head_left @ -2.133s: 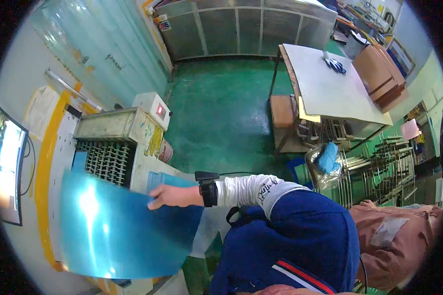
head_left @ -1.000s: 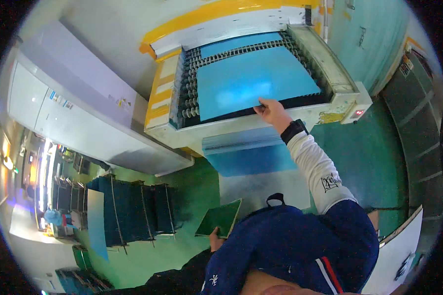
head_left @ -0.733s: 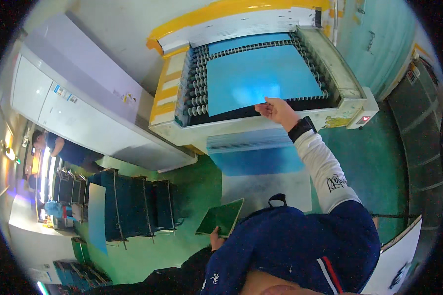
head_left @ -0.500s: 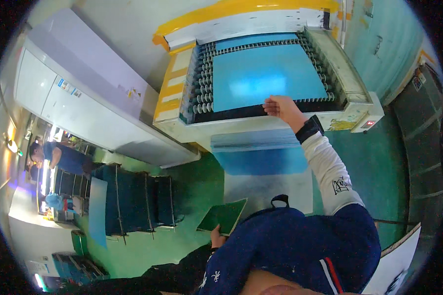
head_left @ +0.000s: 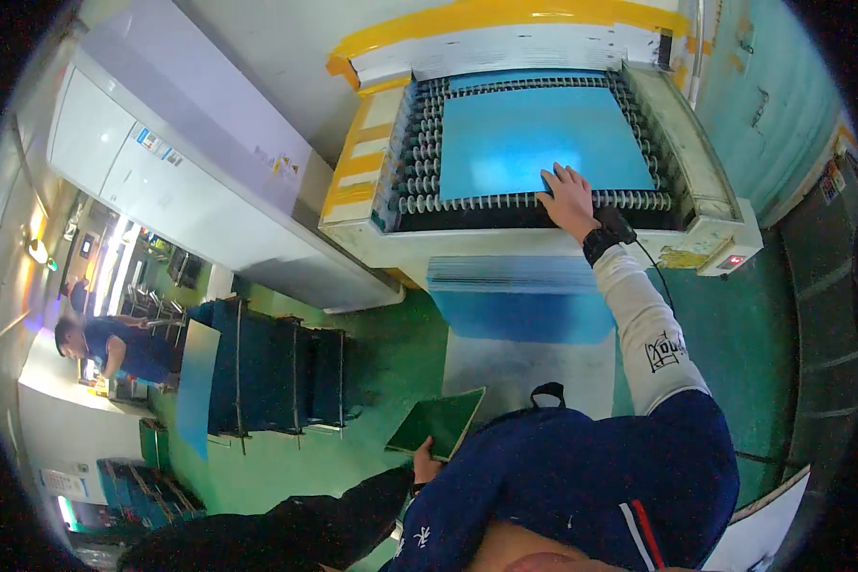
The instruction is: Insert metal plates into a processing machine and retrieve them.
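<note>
A flat light-blue sheet (head_left: 534, 138) lies on the rows of white rollers of a machine (head_left: 362, 214). My right hand (head_left: 570, 198) reaches over the front rollers with its fingers apart, the tips at the sheet's near edge; whether they press on it I cannot tell. Beside that wrist is a black device (head_left: 618, 225) with a thin cord. Below the machine front stands a stack of blue sheets (head_left: 520, 300). At the lower middle my left hand (head_left: 426, 462) grips the edge of a dark green board (head_left: 436, 419), thumb on top.
A tall white cabinet (head_left: 172, 191) stands left of the machine. Racks of dark panels (head_left: 267, 372) and a leaning light-blue sheet (head_left: 198, 386) are farther left, near another person (head_left: 114, 348). A dark grey rack (head_left: 829, 286) stands at the right.
The blue sheet has slid away from me, and the front row of rollers now shows. My right hand has stretched its fingers forward over the rollers. The view has shifted slightly.
</note>
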Tool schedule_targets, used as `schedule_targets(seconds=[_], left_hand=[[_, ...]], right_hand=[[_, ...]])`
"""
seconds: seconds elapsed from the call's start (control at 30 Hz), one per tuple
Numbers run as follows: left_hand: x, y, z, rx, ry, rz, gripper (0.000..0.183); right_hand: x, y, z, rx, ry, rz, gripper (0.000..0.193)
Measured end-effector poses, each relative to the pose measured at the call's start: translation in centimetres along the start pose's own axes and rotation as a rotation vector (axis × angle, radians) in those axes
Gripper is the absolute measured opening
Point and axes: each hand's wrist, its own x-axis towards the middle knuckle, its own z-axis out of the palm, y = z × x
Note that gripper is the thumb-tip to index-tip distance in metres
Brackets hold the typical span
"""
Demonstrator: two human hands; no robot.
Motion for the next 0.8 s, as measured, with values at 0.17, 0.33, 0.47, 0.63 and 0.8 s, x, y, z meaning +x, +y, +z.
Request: schedule_targets(seconds=[0.17,0.33,0.47,0.63,0.8], left_hand=[[-1.1,0.1,0.1,0.023,0.017,-0.2,0.068],[-1.2,2.5,0.0,0.042,0.026,-0.023,0.057],[-2.3,3.3,-0.1,0.136,0.025,0.031,0.046],[-2.1,8.9,-1.0,-0.067,-0.037,-0.057,0.05],[0.1,-4.0,1.5,0.071,0.059,-0.008,0.058]], right_hand=[[1.2,0.3,0.1,0.01,-0.043,0.014,0.049],[1.2,0.6,0.0,0.005,-0.062,0.007,0.047],[0.1,-0.5,-1.3,0.08,-0.065,-0.03,0.046],[-5.2,-4.1,-3.6,0.342,0.05,-0.203,0.021],[-14.9,-5.8,-1.6,0.429,-0.219,-0.233,0.027]])
